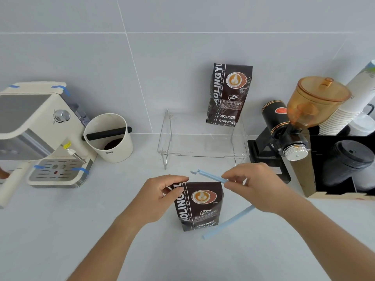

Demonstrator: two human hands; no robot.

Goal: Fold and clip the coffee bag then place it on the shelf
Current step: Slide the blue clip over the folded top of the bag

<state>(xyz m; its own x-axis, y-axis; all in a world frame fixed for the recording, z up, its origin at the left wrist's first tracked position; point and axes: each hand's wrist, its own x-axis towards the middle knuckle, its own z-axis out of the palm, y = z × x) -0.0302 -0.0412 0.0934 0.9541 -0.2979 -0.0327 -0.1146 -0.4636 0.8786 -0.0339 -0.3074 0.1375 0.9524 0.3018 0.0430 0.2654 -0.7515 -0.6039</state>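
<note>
Left hand [162, 196] pinches the coffee bag's [199, 205] folded top; right hand [255, 187] grips the open blue clip [211, 176], lying along the fold.

There is a single view, from a wide-angle camera worn on the person's head. It looks forward and steeply down at the table [60, 240], close above it, with both forearms reaching in from the bottom edge. The tiled wall [182, 47] fills the upper part. Straight lines bow toward the edges. The shelf [203, 142] sits near the centre of the frame.
</note>
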